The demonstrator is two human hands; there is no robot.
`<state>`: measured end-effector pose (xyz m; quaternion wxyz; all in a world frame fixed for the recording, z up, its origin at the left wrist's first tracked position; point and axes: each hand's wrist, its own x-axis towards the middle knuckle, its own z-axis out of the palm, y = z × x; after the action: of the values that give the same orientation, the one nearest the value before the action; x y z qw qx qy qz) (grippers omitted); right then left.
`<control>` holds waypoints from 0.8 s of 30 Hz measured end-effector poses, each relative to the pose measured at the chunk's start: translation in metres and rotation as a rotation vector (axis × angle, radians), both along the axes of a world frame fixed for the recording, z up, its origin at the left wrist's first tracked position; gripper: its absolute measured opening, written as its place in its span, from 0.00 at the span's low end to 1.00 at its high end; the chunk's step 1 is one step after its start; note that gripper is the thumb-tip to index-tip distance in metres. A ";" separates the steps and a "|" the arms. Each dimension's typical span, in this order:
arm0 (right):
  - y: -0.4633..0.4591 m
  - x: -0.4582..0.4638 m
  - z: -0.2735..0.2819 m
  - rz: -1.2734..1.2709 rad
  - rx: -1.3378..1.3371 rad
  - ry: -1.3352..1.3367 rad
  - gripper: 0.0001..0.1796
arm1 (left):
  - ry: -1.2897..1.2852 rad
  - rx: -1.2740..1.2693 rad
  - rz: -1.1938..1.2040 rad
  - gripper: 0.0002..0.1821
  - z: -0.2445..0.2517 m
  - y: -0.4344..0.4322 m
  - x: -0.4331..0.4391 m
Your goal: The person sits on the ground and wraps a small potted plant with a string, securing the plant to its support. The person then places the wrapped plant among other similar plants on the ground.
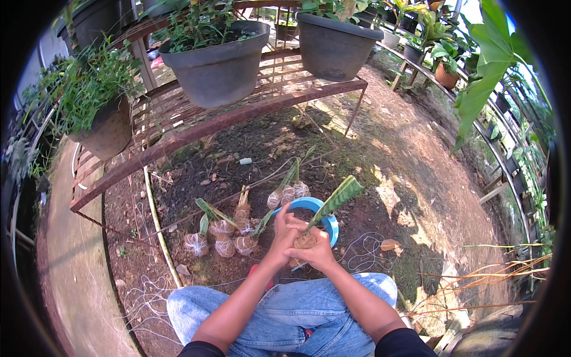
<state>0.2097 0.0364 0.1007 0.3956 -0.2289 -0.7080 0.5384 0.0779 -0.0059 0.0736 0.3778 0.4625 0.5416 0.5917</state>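
Between my left hand and my right hand is a ball of brown coconut fibre. Both hands cup it from the sides, fingers wrapped around. A banded green snake plant leaf rises from the ball and leans to the right. Just beyond my hands sits a round blue basin with dark contents, partly hidden by my fingers. To the left on the soil lie several string-wrapped fibre balls with leaf cuttings. More wrapped balls rest behind the basin.
A rusty metal rack holding large grey planters spans the ground ahead. Loose white string lies right of the basin, and another tangle lies left of my knee. Thin orange-brown stems jut in at right.
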 end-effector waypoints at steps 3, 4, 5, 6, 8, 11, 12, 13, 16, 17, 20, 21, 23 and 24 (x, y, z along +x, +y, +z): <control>-0.004 0.002 0.002 -0.064 -0.138 -0.067 0.25 | -0.152 -0.053 -0.019 0.40 -0.008 -0.001 0.002; -0.006 0.002 0.000 -0.128 -0.113 -0.065 0.22 | -0.184 -0.081 -0.033 0.41 -0.007 -0.001 0.004; -0.007 0.000 -0.004 -0.193 -0.087 -0.063 0.19 | -0.216 -0.110 -0.047 0.41 -0.005 -0.001 0.006; -0.008 -0.003 -0.007 -0.254 -0.061 -0.060 0.17 | -0.247 -0.137 -0.057 0.41 -0.003 -0.001 0.007; -0.007 -0.004 -0.010 -0.267 -0.060 -0.069 0.14 | -0.119 -0.098 -0.009 0.40 -0.018 0.001 0.009; -0.003 -0.004 -0.014 -0.275 -0.074 -0.038 0.12 | -0.243 -0.049 0.071 0.38 -0.008 -0.001 0.022; -0.003 -0.005 -0.014 -0.271 -0.083 -0.021 0.12 | -0.337 -0.034 0.104 0.37 -0.002 -0.003 0.025; -0.001 -0.005 -0.013 -0.256 -0.188 0.019 0.12 | -0.380 0.041 0.132 0.37 -0.005 -0.003 0.024; 0.005 -0.005 -0.004 -0.292 -0.322 0.081 0.14 | -0.435 0.197 0.216 0.36 -0.001 -0.004 0.022; 0.008 -0.002 -0.010 -0.297 -0.320 0.066 0.15 | -0.402 0.204 0.251 0.37 0.003 -0.005 0.021; 0.018 0.004 -0.017 -0.325 -0.298 0.012 0.15 | -0.193 0.232 0.314 0.41 0.013 -0.006 0.023; 0.019 0.004 -0.018 -0.326 -0.286 0.019 0.15 | -0.106 0.241 0.325 0.42 0.015 -0.006 0.024; 0.020 0.006 -0.020 -0.328 -0.262 0.033 0.14 | 0.099 0.268 0.249 0.44 0.020 -0.007 0.026; 0.019 0.005 -0.017 -0.303 -0.268 0.013 0.12 | 0.213 0.286 0.208 0.45 0.019 -0.008 0.026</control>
<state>0.2148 0.0554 0.0837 0.4429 -0.3799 -0.5848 0.5635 0.1036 -0.0138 0.0924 0.1857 0.5130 0.5337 0.6461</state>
